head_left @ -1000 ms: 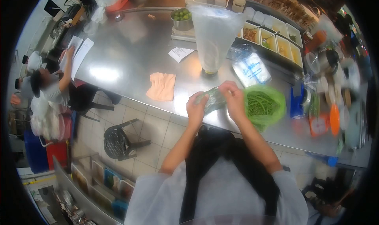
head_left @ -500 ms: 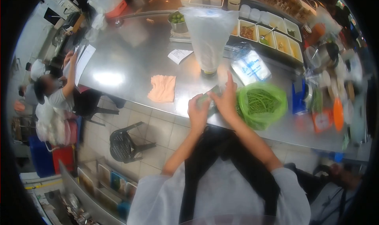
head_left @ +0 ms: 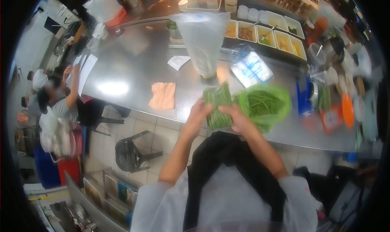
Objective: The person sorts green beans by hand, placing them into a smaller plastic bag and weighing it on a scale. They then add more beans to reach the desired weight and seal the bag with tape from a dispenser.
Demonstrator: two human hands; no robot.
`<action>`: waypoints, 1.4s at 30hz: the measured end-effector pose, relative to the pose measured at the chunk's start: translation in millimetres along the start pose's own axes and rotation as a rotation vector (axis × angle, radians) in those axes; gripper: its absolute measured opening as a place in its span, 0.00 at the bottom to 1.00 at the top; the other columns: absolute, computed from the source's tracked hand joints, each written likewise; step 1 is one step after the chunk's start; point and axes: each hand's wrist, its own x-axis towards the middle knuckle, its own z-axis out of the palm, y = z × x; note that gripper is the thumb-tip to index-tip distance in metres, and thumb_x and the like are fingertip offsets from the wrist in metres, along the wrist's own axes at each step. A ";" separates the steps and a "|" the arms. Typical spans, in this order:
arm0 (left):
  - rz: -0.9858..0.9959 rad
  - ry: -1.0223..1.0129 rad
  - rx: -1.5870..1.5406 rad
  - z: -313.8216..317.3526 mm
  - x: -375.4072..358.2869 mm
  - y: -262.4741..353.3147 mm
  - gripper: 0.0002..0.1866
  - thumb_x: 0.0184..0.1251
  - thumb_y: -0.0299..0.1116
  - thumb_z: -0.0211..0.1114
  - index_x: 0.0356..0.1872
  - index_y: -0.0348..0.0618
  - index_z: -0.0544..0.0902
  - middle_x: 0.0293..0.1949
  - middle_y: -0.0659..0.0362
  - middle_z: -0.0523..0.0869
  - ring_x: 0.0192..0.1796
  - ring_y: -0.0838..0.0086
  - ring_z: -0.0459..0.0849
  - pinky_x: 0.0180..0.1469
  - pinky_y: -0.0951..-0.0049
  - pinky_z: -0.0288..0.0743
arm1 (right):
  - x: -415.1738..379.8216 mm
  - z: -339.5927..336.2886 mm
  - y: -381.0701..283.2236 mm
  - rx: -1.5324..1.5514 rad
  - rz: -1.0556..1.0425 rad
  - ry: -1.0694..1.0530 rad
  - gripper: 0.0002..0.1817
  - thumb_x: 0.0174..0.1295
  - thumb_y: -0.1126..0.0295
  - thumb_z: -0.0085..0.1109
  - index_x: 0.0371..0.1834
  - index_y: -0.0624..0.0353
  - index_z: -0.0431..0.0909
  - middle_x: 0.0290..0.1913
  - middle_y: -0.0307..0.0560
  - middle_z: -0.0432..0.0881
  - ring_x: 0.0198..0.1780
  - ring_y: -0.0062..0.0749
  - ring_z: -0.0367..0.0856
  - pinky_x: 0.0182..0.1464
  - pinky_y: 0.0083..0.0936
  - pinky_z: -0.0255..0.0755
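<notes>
Between both hands is a clear plastic bag of cut green beans [head_left: 218, 107], its broad face turned up toward me at the counter's near edge. My left hand [head_left: 198, 115] grips its left side, thumb on top. On the right side my right hand [head_left: 239, 117] holds it the same way, thumb pressed on the front. Just right of that hand sits an open light-green plastic bag [head_left: 280, 117] with long green beans [head_left: 264, 103] inside. Behind the held bag stands a tall container lined with a clear plastic bag [head_left: 203, 41].
The steel counter [head_left: 134, 91] carries a folded pink cloth [head_left: 162, 95], a paper slip [head_left: 178, 62] and a pack of plastic bags [head_left: 252, 68]. Food trays [head_left: 266, 36] line the back. Rightward are an orange scale [head_left: 331, 118] and utensils. A person [head_left: 67, 98] holds papers at left; a dark stool [head_left: 130, 154] stands below.
Both hands have turned the bag of cut green beans so its broad face shows. The right hand has come down from its raised position to grip the bag's side.
</notes>
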 end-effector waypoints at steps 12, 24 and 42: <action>0.142 0.154 0.017 30.3 -4.0 -6.6 0.22 0.51 0.23 0.69 0.48 0.33 0.72 0.43 0.55 0.80 0.42 0.75 0.79 0.45 0.76 0.74 | -20.3 14.1 9.5 -0.656 -0.365 0.267 0.27 0.53 0.65 0.66 0.54 0.66 0.67 0.46 0.49 0.76 0.49 0.30 0.74 0.52 0.27 0.68; -0.045 -0.069 0.271 62.7 -17.9 -20.3 0.22 0.49 0.27 0.67 0.48 0.34 0.75 0.38 0.57 0.81 0.39 0.73 0.80 0.43 0.75 0.74 | -76.8 0.9 -7.1 -1.098 -0.508 0.449 0.36 0.40 0.58 0.74 0.50 0.67 0.70 0.48 0.59 0.72 0.53 0.47 0.70 0.56 0.37 0.63; -0.123 0.082 0.209 -21.0 24.1 -45.0 0.24 0.65 0.30 0.57 0.61 0.38 0.63 0.53 0.50 0.74 0.55 0.65 0.74 0.57 0.64 0.67 | -371.1 -241.1 -288.2 -0.573 -0.898 1.666 0.27 0.47 0.60 0.69 0.42 0.73 0.75 0.37 0.52 0.81 0.34 0.34 0.82 0.35 0.28 0.77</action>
